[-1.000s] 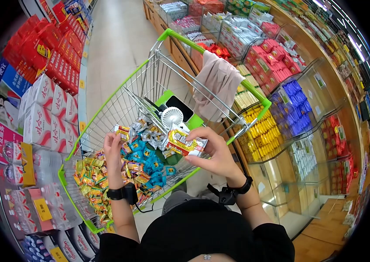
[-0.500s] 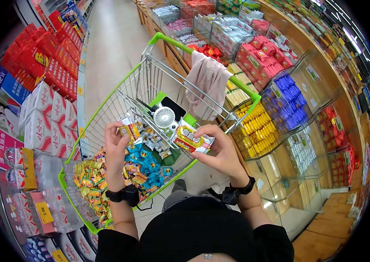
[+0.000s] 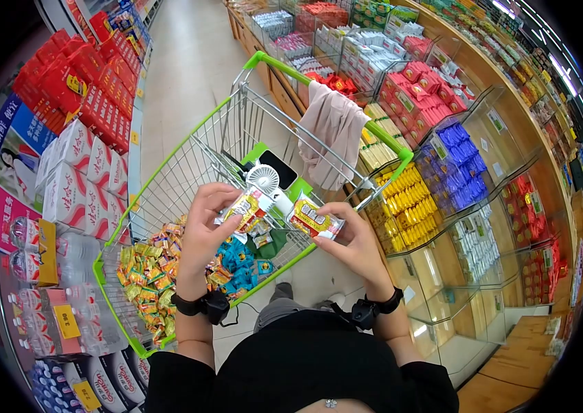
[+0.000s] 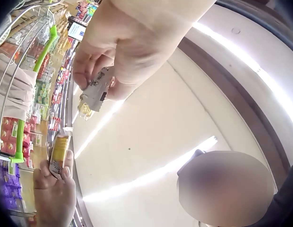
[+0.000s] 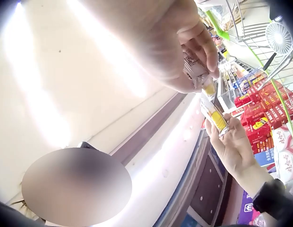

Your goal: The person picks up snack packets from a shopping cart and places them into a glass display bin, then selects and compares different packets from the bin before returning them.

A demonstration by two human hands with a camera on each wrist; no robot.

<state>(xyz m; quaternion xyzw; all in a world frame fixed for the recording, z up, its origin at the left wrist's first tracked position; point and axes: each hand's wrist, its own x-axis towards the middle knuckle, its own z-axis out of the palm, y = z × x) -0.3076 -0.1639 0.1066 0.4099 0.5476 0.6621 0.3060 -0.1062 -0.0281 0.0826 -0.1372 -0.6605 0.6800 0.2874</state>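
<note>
In the head view my left hand [image 3: 203,230] pinches a small wrapped snack packet [image 3: 244,208] in white, yellow and red between thumb and fingers. Level with it on the right, my right hand [image 3: 355,241] holds a similar yellow-and-red snack packet [image 3: 313,219] by its right end, printed face up. A gap separates the two packets, and both are over the shopping cart. The left wrist view shows the silvery back of the left packet [image 4: 96,91]. From the right wrist, the right packet [image 5: 195,69] is partly covered by the fingers.
The green-rimmed cart [image 3: 162,164] holds piled yellow-orange sweets [image 3: 150,279], blue-wrapped sweets [image 3: 238,260], a white handheld fan [image 3: 262,177] and a dark-screened phone [image 3: 279,169]. A pale cloth [image 3: 333,134] hangs over its handle. Snack bins [image 3: 408,210] line the right; stacked drink packs [image 3: 78,182] stand left.
My left hand has moved right and closer to my right hand, its packet turning more face up. The right hand's packet has shifted slightly right and stays held.
</note>
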